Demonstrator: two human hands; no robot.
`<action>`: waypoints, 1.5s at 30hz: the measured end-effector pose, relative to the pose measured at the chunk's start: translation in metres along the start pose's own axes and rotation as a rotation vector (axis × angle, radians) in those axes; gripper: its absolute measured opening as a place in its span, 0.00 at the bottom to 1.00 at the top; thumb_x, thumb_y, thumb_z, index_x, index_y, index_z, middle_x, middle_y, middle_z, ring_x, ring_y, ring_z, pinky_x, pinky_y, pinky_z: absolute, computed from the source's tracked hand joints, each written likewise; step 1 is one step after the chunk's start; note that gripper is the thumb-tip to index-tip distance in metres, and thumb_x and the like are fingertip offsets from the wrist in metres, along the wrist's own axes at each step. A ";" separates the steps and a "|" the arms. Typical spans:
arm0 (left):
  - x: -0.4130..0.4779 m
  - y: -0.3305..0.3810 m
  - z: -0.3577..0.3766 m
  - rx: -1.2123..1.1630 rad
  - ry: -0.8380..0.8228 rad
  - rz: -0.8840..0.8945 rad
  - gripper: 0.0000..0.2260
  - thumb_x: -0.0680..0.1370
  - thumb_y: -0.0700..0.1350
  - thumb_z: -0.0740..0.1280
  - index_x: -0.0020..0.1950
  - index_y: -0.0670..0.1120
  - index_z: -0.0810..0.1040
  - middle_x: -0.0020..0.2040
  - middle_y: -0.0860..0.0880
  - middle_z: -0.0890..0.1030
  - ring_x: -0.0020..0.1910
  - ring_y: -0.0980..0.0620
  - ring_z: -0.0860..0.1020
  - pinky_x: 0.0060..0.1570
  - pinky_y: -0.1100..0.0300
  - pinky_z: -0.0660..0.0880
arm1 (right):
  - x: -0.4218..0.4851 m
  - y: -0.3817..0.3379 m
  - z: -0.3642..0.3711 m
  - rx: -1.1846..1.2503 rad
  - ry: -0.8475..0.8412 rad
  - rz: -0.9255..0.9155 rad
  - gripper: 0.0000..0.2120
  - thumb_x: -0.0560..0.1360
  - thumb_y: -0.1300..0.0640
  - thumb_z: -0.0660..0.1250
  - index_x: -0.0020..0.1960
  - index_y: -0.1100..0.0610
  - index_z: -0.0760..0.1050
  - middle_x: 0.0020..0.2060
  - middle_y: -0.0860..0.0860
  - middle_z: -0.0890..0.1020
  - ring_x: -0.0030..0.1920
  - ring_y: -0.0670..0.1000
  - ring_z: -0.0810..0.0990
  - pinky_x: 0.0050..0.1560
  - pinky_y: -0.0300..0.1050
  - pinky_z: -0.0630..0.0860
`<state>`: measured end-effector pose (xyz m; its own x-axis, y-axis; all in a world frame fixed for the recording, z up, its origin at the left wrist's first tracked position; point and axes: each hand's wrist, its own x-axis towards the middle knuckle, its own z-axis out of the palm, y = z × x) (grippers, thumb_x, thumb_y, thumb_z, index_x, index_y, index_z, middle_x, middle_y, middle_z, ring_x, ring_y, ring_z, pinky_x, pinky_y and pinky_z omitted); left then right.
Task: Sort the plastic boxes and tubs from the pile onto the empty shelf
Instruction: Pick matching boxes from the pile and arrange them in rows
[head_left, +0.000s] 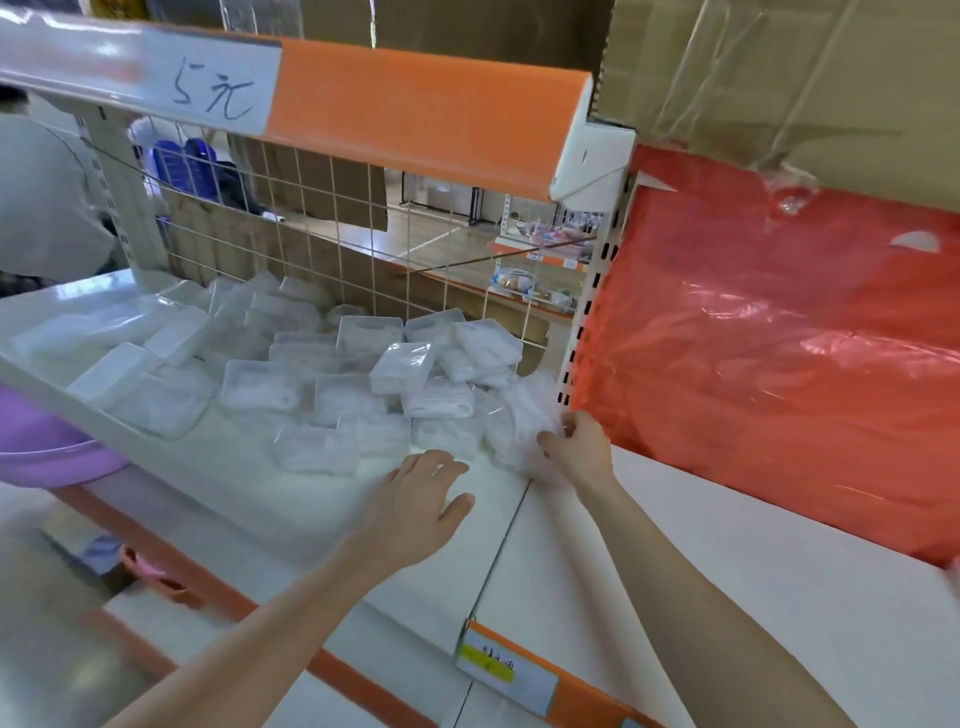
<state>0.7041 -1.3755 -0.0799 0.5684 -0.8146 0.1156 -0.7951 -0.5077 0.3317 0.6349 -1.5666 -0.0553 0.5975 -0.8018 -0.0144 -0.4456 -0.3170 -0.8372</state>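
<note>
Boxes of clear plastic (311, 374) lie heaped on the white shelf (291, 499), against the wire grid (363, 249). Your left hand (415, 499) rests flat on the shelf just before the pile, fingers straight, holding nothing. Your right hand (576, 447) pinches a blurred clear plastic piece (524, 431) at the pile's right end, beside the perforated upright (592, 312) and red plastic (779, 338).

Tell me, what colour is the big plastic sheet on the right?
Red, shown in the head view.

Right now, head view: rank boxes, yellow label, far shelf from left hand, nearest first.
1. Boxes: just beyond the left hand.
2. Yellow label: nearer the camera, lower right.
3. Far shelf: background, across the aisle.
</note>
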 end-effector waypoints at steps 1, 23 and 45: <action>0.004 -0.001 0.002 -0.086 0.005 -0.012 0.26 0.77 0.60 0.50 0.70 0.49 0.66 0.70 0.52 0.66 0.68 0.52 0.63 0.65 0.59 0.61 | -0.003 0.002 -0.002 0.040 -0.005 -0.010 0.06 0.70 0.64 0.67 0.45 0.59 0.70 0.39 0.51 0.74 0.41 0.53 0.72 0.40 0.43 0.66; 0.014 0.004 -0.011 -1.035 -0.054 -0.101 0.29 0.58 0.43 0.79 0.53 0.56 0.71 0.52 0.50 0.79 0.48 0.55 0.80 0.46 0.60 0.78 | -0.054 0.039 -0.004 -0.226 -0.044 -0.897 0.22 0.65 0.58 0.64 0.58 0.49 0.68 0.58 0.52 0.74 0.59 0.48 0.71 0.59 0.48 0.70; -0.008 -0.044 -0.001 -0.190 0.007 -0.037 0.43 0.61 0.67 0.58 0.72 0.48 0.63 0.67 0.52 0.67 0.66 0.53 0.63 0.62 0.64 0.60 | -0.053 0.011 0.015 -0.234 -0.202 -0.542 0.33 0.63 0.42 0.62 0.63 0.59 0.73 0.61 0.52 0.74 0.63 0.50 0.68 0.58 0.27 0.56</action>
<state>0.7345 -1.3470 -0.0947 0.5985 -0.7940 0.1062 -0.7199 -0.4749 0.5062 0.6081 -1.5204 -0.0721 0.8838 -0.3910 0.2568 -0.1639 -0.7731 -0.6127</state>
